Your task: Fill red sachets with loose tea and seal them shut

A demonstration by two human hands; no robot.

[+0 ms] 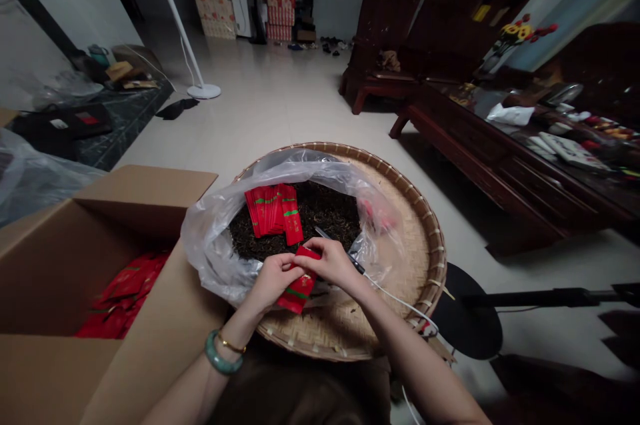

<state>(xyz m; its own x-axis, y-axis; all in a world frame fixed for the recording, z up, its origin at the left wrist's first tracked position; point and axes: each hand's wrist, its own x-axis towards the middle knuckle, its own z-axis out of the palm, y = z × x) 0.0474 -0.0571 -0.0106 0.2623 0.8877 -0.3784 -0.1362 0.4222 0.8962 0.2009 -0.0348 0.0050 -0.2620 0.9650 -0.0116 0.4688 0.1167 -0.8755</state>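
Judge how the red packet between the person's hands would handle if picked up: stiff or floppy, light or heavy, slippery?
Probably light: the left hand and right hand hold the red packet with their fingertips alone. It seems fairly stiff, staying flat where it hangs below them. Its glossy face may slip a little.

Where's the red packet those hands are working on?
In the head view, the red packet is gripped between the left hand and right hand, above the plastic bag in the round bamboo tray, just right of the open cardboard box.
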